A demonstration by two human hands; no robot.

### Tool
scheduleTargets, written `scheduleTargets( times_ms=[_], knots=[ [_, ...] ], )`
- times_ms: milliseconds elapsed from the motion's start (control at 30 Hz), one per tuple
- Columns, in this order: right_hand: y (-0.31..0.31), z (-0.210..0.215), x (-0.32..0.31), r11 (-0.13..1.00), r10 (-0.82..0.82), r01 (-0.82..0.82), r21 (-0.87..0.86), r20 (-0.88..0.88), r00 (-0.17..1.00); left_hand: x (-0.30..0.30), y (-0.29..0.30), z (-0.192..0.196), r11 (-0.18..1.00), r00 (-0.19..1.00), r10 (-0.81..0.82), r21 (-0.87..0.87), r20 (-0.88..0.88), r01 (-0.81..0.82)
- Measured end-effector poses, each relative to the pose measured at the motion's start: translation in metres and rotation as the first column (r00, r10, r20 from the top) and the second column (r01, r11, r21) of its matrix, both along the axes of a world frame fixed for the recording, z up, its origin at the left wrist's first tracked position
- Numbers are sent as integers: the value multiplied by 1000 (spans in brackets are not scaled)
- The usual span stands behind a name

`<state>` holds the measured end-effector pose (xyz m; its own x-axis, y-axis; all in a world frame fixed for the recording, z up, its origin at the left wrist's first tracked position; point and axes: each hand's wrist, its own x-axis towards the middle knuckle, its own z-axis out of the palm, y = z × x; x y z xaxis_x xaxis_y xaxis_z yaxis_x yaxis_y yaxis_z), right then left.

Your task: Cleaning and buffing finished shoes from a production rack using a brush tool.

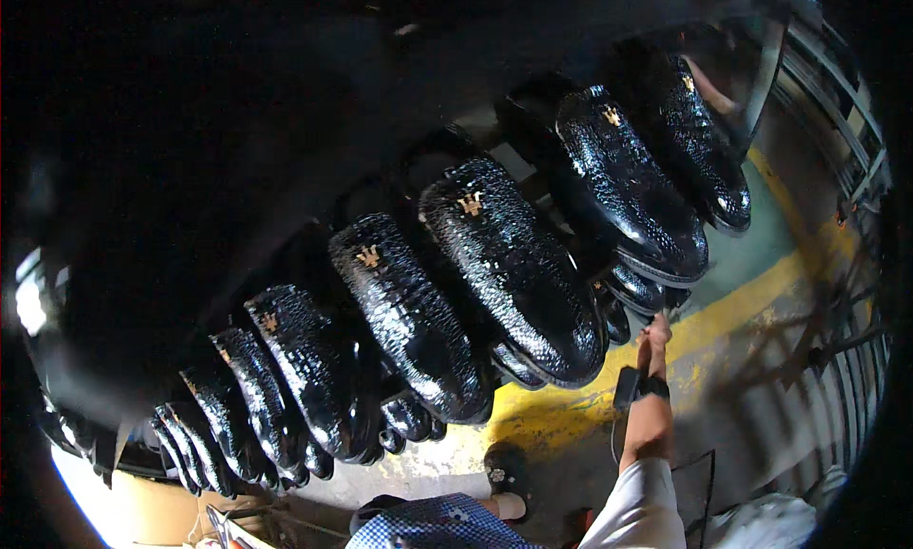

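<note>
Reaching up, the right hand (655,332) touches a glossy black shoe (635,288) on the rack's lower row (grip unclear); left hand unseen.

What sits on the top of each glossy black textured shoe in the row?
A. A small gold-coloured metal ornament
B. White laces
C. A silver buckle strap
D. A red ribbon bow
A: each glossy black textured shoe carries a small gold-coloured ornament on its upper; no bows, laces or buckles show. The person's right hand reaches up toward the lower shoes of the row.
</note>
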<state>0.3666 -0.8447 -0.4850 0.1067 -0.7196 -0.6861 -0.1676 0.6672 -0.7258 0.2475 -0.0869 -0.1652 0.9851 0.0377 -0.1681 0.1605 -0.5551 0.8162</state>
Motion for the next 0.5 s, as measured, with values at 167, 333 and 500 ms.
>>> scheduleTargets(
  times_ms=[167, 333, 500],
  knots=[
    [173, 118, -73, 961, 90, -218, 171, 552, 829, -38, -2, 21, 986, 986, 161, 39, 49, -163],
    [227, 144, -217, 674, -335, -172, 719, 505, 795, -57, -16, 10, 964, 971, 232, -147, 58, -221],
    [302, 250, -261, 725, 314, -373, 578, 205, 927, -90, -26, 10, 903, 934, 348, -298, 80, -311]
  ],
)
